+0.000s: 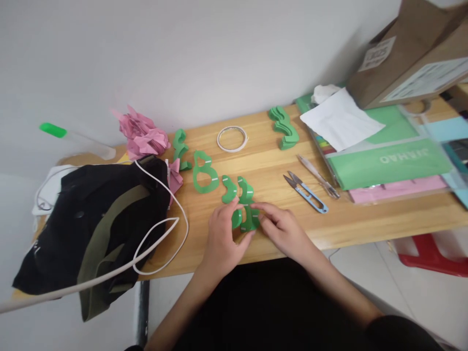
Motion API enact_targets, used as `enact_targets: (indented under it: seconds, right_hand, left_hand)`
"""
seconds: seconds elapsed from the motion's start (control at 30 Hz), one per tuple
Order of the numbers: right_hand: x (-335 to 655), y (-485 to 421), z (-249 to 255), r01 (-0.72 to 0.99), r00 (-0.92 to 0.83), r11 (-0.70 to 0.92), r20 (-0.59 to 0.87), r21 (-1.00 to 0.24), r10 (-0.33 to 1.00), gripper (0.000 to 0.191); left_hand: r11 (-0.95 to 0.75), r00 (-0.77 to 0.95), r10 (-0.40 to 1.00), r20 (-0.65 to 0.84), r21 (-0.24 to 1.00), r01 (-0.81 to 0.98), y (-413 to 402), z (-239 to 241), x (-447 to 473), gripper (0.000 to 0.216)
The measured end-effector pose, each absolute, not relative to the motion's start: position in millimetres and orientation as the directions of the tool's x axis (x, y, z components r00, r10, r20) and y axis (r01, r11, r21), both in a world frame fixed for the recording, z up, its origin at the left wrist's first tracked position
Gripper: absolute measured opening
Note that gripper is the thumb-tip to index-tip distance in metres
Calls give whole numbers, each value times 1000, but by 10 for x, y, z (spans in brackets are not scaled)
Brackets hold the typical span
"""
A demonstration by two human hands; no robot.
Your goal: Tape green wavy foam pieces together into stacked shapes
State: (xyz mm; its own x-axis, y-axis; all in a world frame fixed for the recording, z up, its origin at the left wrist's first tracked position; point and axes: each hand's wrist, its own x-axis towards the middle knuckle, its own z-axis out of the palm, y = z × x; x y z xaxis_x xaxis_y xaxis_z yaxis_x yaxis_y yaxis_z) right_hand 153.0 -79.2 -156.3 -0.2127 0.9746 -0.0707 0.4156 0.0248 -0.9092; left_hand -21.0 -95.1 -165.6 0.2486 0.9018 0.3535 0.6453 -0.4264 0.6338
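Note:
My left hand (224, 234) and my right hand (281, 226) meet near the front edge of a wooden table (343, 222). Both pinch a pair of curved green paper strips (245, 204) joined with small white tape bits. The left fingers close on the strips' left side, the right fingers on their right side. A finished green paper loop (204, 173) lies just to the left, and another green curl (180, 146) lies behind it.
A tape roll (232, 138) and a stack of green strips (284, 127) lie at the back. Thread snips (306, 193) and tweezers (317, 175) lie right. Coloured paper packs (391, 161), cardboard box (413, 53), pink paper pieces (142, 134), black bag (91, 224) with white cable (161, 229).

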Motion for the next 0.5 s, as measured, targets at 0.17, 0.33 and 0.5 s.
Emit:
enact_targets:
  seconds: [0.17,0.33,0.5]
  right_hand:
    - [1548,-725,-1572,595,-94,56,0,-802,996,36]
    - [1605,-437,-1545,800,-318,379,208,-465,925,36]
    - [1645,-151,-1599,752,-610,637,187,-171,770,37]
  left_hand:
    - [-450,331,893,305,586,674,-950,-1619,-188,85]
    - [-551,483,834,266,457,698,-954,-1668,-164,79]
    - [-579,532,811,241,459,674,-957,-1715,-173,68]
